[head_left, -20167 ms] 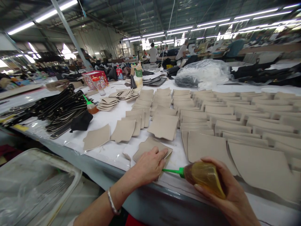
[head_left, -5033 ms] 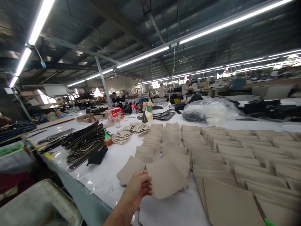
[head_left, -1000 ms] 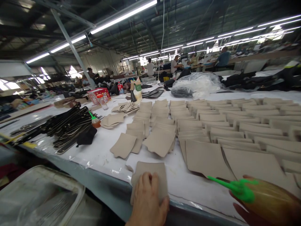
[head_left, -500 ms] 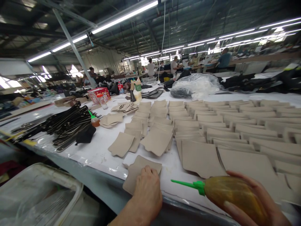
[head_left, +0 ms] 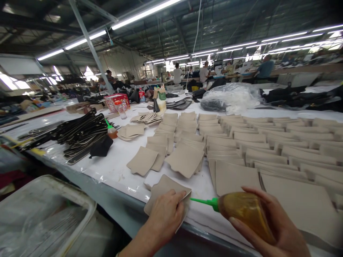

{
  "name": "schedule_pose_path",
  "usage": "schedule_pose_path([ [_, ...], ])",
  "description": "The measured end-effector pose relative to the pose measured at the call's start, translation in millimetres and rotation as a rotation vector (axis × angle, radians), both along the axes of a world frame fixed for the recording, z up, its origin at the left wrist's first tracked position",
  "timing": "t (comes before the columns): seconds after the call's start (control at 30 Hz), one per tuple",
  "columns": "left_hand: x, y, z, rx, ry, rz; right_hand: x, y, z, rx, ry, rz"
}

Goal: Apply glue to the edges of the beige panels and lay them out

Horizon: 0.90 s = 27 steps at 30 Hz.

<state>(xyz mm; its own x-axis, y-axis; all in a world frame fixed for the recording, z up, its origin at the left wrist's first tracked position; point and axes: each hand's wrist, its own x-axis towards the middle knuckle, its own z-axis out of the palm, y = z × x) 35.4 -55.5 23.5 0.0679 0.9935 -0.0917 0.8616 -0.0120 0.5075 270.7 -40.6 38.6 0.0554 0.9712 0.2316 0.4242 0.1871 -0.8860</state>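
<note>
My left hand (head_left: 168,210) grips a beige flat piece (head_left: 160,187) at the table's front edge, its right side lifted and bent up between thumb and fingers. My right hand (head_left: 278,221) is wrapped around a squeeze bottle (head_left: 242,212) of amber liquid, held on its side. The green nozzle (head_left: 203,201) points left, its tip at or very near the raised edge of the piece; whether they touch I cannot tell. Beyond the left hand lie more loose beige pieces (head_left: 142,160) and a small overlapping pile (head_left: 186,157).
Overlapping rows of beige pieces (head_left: 273,153) cover the table's right side. On the left are a heap of black strips (head_left: 83,137) and a second green-tipped bottle (head_left: 111,131). A white plastic bin (head_left: 88,207) stands below the front edge. People (head_left: 177,75) sit farther back.
The bottle has moved left, bringing its nozzle up to the beige piece. My left hand has lifted and folded up the piece's right edge. The view has shifted slightly.
</note>
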Motion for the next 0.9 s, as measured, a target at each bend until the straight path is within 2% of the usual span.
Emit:
schedule_pose_path([
  [0.3, -3.0, 1.6, 2.1, -0.003, -0.051, -0.007, -8.6, 15.3, -9.3, 0.202, -0.222, 0.113],
  [0.6, 0.1, 0.4, 4.9, -0.005, 0.041, -0.033, 2.3, 23.3, -20.0, 0.273, -0.294, 0.215],
  [0.77, 1.4, -1.9, 5.2, 0.012, 0.076, -0.034, 3.8, 27.3, -20.2, 0.255, -0.297, 0.178],
  [0.9, 1.4, -1.9, 3.9, 0.02, 0.1, -0.04, 4.1, 27.5, -19.7, 0.233, -0.272, 0.206],
])
